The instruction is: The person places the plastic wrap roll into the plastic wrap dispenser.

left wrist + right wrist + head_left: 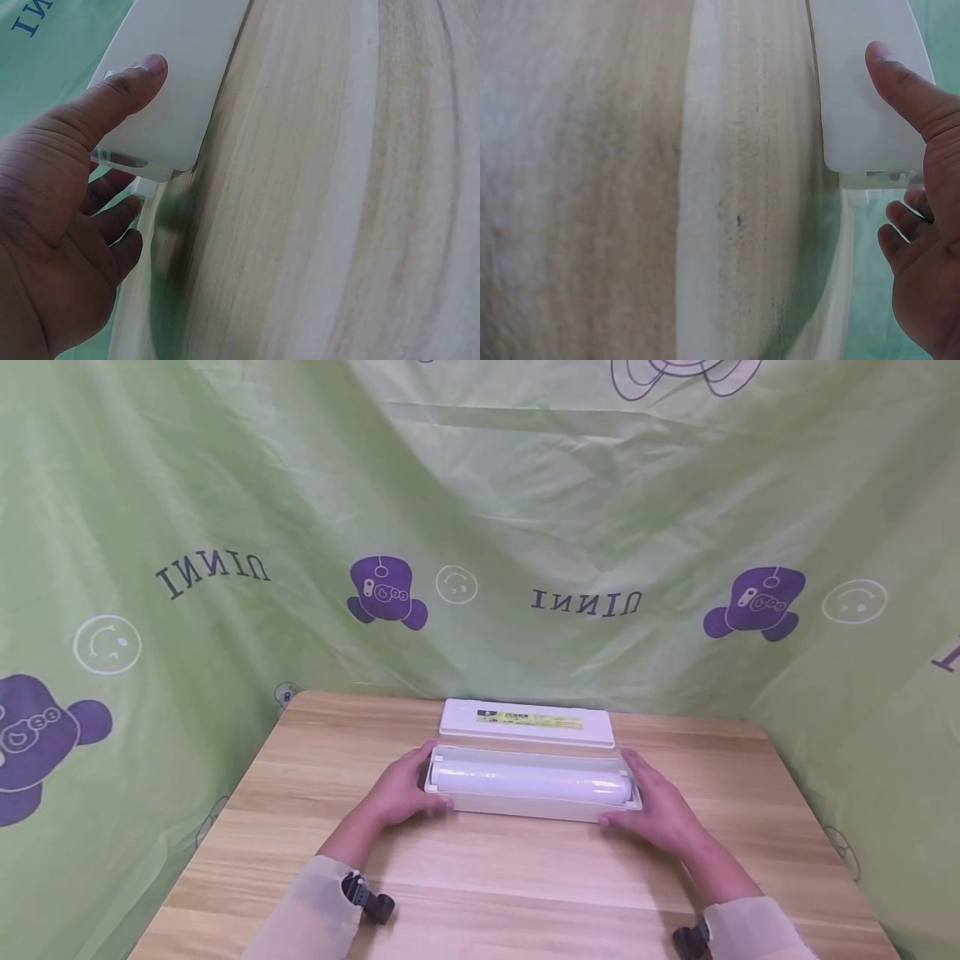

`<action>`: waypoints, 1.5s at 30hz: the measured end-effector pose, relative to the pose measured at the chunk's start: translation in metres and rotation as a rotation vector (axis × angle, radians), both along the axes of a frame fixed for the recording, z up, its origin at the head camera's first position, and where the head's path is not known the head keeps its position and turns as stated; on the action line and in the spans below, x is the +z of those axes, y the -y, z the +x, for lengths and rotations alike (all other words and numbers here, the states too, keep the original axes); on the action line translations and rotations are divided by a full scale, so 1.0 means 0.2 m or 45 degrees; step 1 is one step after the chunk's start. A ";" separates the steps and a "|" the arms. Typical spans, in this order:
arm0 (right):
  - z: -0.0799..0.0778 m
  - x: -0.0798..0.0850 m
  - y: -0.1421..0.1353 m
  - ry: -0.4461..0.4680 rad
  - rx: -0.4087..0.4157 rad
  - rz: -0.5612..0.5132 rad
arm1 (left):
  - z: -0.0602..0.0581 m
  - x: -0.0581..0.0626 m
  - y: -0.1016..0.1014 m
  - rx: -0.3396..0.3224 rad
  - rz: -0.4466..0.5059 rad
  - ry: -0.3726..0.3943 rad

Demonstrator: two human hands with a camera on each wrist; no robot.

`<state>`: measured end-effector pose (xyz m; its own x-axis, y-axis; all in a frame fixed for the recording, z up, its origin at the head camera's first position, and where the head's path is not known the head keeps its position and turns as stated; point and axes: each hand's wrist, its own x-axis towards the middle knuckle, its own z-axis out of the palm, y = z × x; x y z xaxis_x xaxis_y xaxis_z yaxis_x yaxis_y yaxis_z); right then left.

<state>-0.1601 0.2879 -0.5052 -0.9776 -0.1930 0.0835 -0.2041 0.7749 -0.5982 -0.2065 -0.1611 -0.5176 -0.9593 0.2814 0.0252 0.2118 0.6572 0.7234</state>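
Observation:
A long white cling film box [517, 807] sits in front of me on the table, its top off. Inside it lies a roll of cling film [532, 781]. My left hand [401, 787] grips the box's left end, with the thumb [124, 94] on the front wall and the fingers curled round behind. At the right end, my right hand [658, 806] holds it the same way, thumb [907, 82] across the front face. Just behind the box lies its flat white lid [525, 735], bearing a yellow-green label [528, 719].
The wooden table [525, 877] reaches back to a green printed curtain [495, 643], which also hangs along both sides. Black wrist mounts [367, 897] are strapped over my pale sleeves [307, 914].

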 end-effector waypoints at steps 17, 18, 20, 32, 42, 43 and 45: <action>0.01 -0.02 -0.01 0.063 -0.047 -0.019 | 0.00 -0.03 0.00 -0.001 0.011 -0.002; 0.01 -0.02 -0.01 0.068 -0.051 -0.021 | 0.00 -0.03 0.00 -0.003 0.015 -0.006; 0.01 -0.02 -0.01 0.077 -0.057 -0.024 | 0.00 -0.03 0.01 -0.001 0.016 -0.004; 0.01 0.00 0.00 0.113 -0.081 -0.007 | -0.01 -0.02 0.02 -0.034 -0.024 -0.041; 0.02 -0.01 0.00 0.127 -0.106 -0.020 | -0.01 0.01 0.02 -0.052 -0.058 -0.046; 0.02 -0.01 0.00 0.127 -0.109 -0.019 | -0.01 0.01 0.02 -0.055 -0.059 -0.048; 0.02 -0.01 0.00 0.124 -0.111 -0.024 | 0.00 0.02 0.02 -0.056 -0.061 -0.047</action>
<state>-0.1563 0.2884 -0.5078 -0.9943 -0.1059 -0.0098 -0.0764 0.7759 -0.6262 -0.2075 -0.1659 -0.5144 -0.9447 0.3249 0.0458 0.2670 0.6801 0.6827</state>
